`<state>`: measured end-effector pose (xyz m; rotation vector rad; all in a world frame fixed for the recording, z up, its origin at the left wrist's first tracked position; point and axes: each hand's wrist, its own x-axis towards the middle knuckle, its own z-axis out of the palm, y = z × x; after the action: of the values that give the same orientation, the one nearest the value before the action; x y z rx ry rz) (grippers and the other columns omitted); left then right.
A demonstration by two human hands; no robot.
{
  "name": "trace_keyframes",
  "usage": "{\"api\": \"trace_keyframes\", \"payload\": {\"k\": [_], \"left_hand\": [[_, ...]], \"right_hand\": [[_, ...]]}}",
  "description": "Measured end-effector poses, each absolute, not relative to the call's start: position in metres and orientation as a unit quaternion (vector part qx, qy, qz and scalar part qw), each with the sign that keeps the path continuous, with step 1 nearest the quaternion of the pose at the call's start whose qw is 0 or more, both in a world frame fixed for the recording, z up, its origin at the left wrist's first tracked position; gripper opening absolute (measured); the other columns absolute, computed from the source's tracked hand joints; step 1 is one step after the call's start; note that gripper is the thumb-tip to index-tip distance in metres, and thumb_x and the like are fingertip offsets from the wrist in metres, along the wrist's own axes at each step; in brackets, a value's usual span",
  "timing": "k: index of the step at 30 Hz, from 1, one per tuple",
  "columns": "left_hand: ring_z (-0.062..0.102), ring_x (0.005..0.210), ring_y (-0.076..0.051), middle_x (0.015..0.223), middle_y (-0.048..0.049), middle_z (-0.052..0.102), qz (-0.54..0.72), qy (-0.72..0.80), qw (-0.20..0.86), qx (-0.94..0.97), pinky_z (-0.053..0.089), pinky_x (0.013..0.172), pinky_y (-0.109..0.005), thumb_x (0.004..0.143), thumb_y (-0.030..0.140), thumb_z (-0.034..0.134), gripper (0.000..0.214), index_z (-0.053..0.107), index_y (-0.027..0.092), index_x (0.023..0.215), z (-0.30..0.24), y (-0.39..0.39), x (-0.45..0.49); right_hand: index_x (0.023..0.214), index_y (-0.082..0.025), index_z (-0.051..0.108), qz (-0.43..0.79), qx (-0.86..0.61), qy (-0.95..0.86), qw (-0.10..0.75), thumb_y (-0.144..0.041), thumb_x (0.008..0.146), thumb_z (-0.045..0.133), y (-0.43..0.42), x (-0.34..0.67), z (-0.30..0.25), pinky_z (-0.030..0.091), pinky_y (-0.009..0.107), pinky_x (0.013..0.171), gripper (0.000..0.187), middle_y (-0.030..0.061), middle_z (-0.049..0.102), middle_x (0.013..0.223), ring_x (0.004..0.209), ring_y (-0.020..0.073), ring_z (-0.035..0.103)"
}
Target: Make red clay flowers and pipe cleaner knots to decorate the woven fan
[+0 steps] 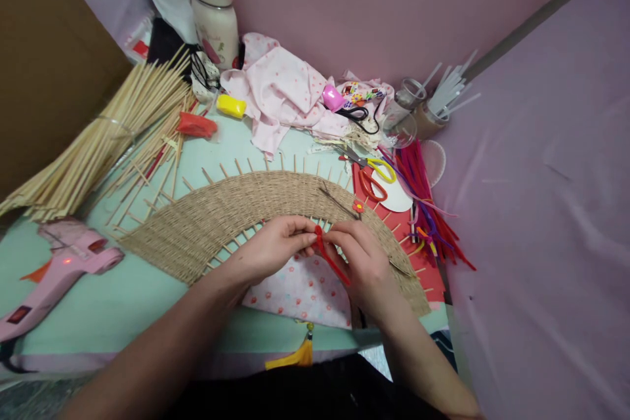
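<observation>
My left hand (276, 246) and my right hand (361, 261) meet over the inner edge of a woven straw fan (216, 216) with wooden ribs. Both pinch a red pipe cleaner (329, 254), its top bent into a small loop between my fingertips and its tail running down under my right palm. A small red flower (358, 207) sits on the weave just above my right hand. The fan's pink flowered centre (295, 292) shows below my hands.
A pink glue gun (59, 269) lies at left, a bundle of bamboo sticks (103, 138) behind it. Yellow scissors (377, 167), orange scissors (371, 187) and coloured pipe cleaners (426, 200) lie at right. A bottle (214, 10), pink cloth (280, 95) and a yellow tassel (295, 356) are nearby.
</observation>
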<state>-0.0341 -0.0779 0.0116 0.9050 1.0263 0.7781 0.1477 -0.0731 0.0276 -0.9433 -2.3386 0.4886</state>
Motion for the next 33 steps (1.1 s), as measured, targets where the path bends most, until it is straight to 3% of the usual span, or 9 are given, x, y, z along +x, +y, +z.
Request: {"api": "trace_keyframes", "payload": {"k": [5, 9, 12, 14, 16, 20, 26, 33], "left_hand": [[0.057, 0.066, -0.011, 0.069, 0.0024, 0.062, 0.392, 0.444, 0.705, 0.391, 0.046, 0.068, -0.025, 0.078, 0.020, 0.061, 0.006, 0.064, 0.017, 0.082, 0.010, -0.081, -0.030], [0.061, 0.080, -0.014, 0.082, -0.0001, 0.064, 0.452, 0.434, 0.656, 0.419, 0.050, 0.076, -0.028, 0.080, 0.020, 0.060, 0.006, 0.062, 0.018, 0.086, 0.008, -0.086, -0.027], [0.061, 0.083, -0.014, 0.083, -0.0006, 0.065, 0.450, 0.435, 0.622, 0.470, 0.050, 0.079, -0.028, 0.083, 0.019, 0.058, 0.006, 0.063, 0.018, 0.087, 0.008, -0.088, -0.029], [0.062, 0.082, -0.014, 0.084, -0.0007, 0.066, 0.451, 0.424, 0.633, 0.465, 0.050, 0.079, -0.028, 0.083, 0.019, 0.059, 0.007, 0.063, 0.018, 0.088, 0.010, -0.089, -0.030], [0.063, 0.082, -0.014, 0.084, -0.0007, 0.066, 0.458, 0.410, 0.658, 0.436, 0.051, 0.079, -0.028, 0.081, 0.021, 0.062, 0.007, 0.063, 0.018, 0.088, 0.012, -0.088, -0.031], [0.065, 0.083, -0.015, 0.084, -0.0009, 0.066, 0.477, 0.380, 0.704, 0.364, 0.053, 0.080, -0.030, 0.078, 0.024, 0.068, 0.013, 0.064, 0.017, 0.088, 0.012, -0.089, -0.030], [0.063, 0.077, -0.011, 0.083, -0.0004, 0.068, 0.491, 0.395, 0.719, 0.292, 0.052, 0.075, -0.024, 0.075, 0.022, 0.073, 0.017, 0.067, 0.016, 0.089, 0.007, -0.088, -0.030], [0.065, 0.076, -0.012, 0.086, -0.0041, 0.071, 0.525, 0.400, 0.732, 0.171, 0.053, 0.076, -0.027, 0.075, 0.017, 0.071, 0.017, 0.068, 0.014, 0.092, 0.013, -0.085, -0.033]], "right_hand": [[0.087, -0.020, 0.060, 0.261, -0.409, -0.812, 0.325, -0.014, 0.089, 0.056, -0.078, 0.143, 0.028, 0.047, 0.030, 0.071, 0.007, 0.0044, 0.059, 0.086, 0.080, 0.0165, 0.057], [0.082, -0.021, 0.058, 0.512, -0.501, -0.585, 0.380, -0.030, 0.086, 0.062, -0.082, 0.135, 0.018, 0.046, 0.027, 0.067, 0.011, 0.0008, 0.059, 0.080, 0.073, 0.0144, 0.056], [0.080, -0.019, 0.058, 0.687, -0.500, -0.398, 0.346, -0.038, 0.078, 0.069, -0.082, 0.132, 0.014, 0.041, 0.023, 0.055, 0.022, -0.0012, 0.057, 0.072, 0.060, 0.0110, 0.050], [0.079, -0.019, 0.058, 0.733, -0.489, -0.348, 0.320, -0.038, 0.075, 0.071, -0.081, 0.132, 0.014, 0.036, 0.020, 0.049, 0.024, -0.0017, 0.055, 0.069, 0.055, 0.0092, 0.045], [0.079, -0.019, 0.059, 0.715, -0.489, -0.374, 0.331, -0.039, 0.075, 0.071, -0.082, 0.132, 0.015, 0.037, 0.021, 0.050, 0.024, -0.0016, 0.056, 0.069, 0.056, 0.0095, 0.045], [0.082, -0.020, 0.060, 0.560, -0.523, -0.486, 0.421, -0.039, 0.078, 0.070, -0.083, 0.131, 0.020, 0.046, 0.025, 0.063, 0.022, -0.0003, 0.058, 0.076, 0.068, 0.0127, 0.053], [0.078, -0.019, 0.058, 0.651, -0.486, -0.421, 0.403, -0.035, 0.077, 0.072, -0.070, 0.129, 0.026, 0.037, 0.020, 0.051, 0.021, -0.0056, 0.051, 0.063, 0.051, 0.0071, 0.042], [0.080, -0.019, 0.059, 0.629, -0.490, -0.451, 0.401, -0.036, 0.083, 0.067, -0.068, 0.122, 0.021, 0.034, 0.019, 0.050, 0.019, -0.0070, 0.046, 0.059, 0.052, 0.0072, 0.040]]}}
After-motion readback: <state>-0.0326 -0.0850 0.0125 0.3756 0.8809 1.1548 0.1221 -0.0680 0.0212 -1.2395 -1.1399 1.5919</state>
